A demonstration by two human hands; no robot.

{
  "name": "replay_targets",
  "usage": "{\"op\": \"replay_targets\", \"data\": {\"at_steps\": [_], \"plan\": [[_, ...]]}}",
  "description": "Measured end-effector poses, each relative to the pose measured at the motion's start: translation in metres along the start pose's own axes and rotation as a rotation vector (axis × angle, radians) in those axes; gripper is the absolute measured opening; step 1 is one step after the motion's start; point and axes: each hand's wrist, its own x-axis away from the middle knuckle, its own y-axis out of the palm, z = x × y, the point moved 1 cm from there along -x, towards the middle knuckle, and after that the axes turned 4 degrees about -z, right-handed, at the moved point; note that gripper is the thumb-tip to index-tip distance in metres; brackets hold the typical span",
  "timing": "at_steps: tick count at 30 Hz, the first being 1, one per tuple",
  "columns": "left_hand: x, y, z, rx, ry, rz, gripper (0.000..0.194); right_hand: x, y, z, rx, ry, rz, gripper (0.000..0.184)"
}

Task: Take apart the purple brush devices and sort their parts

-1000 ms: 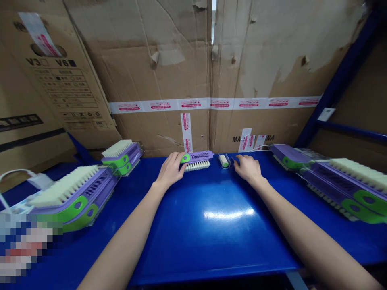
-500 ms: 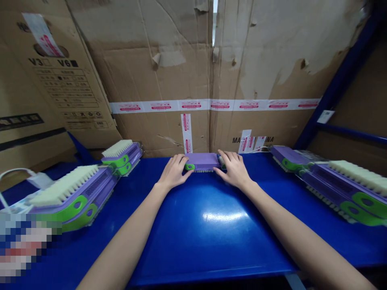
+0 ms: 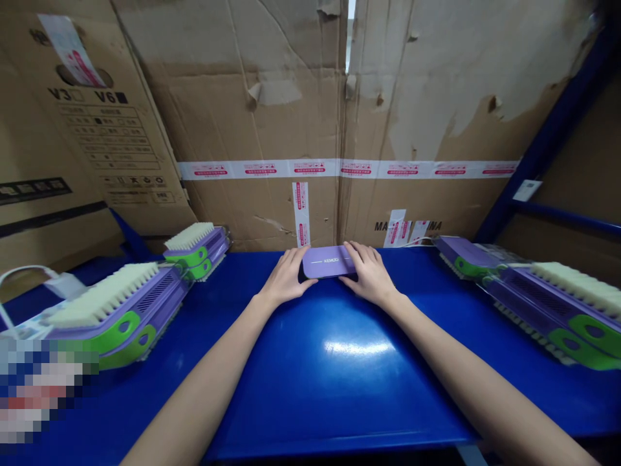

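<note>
A purple brush [image 3: 326, 264] with pale lettering on its smooth top is at the far middle of the blue table [image 3: 339, 395]. Its top face tilts towards me, and its underside is hidden. My left hand [image 3: 287, 277] closes round its left end, thumb at the near edge and fingers on the far side. At the other end, my right hand [image 3: 370, 274] grips it the same way.
Purple-and-green brushes with cream bristles are stacked at the left [image 3: 121, 310], far left [image 3: 196, 249] and right [image 3: 557, 310]. A white adapter with a cable [image 3: 65, 285] stands at the left. Cardboard [image 3: 272, 123] walls the back; a blue post [image 3: 548, 136] rises at right.
Both hands have tipped the brush, so its lettered top now faces me instead of its vented side and green end. The stacks at the sides have stayed put.
</note>
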Motion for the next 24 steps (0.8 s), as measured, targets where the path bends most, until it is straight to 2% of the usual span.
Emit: {"op": "replay_targets", "data": {"at_steps": [5, 11, 16, 24], "plan": [[0.000, -0.002, 0.004, -0.101, 0.101, 0.010, 0.069, -0.002, 0.002, -0.003, 0.010, -0.063, 0.011, 0.071], [-0.002, 0.007, 0.000, -0.017, 0.020, 0.026, 0.064, -0.002, 0.001, -0.003, 0.029, -0.200, 0.032, 0.070], [-0.004, 0.006, -0.001, 0.048, 0.025, 0.011, 0.065, -0.001, 0.005, -0.004, 0.036, -0.205, 0.047, 0.069], [-0.005, 0.000, 0.002, -0.135, 0.032, 0.010, 0.056, 0.000, 0.004, -0.006, 0.028, -0.212, 0.077, 0.067]]}}
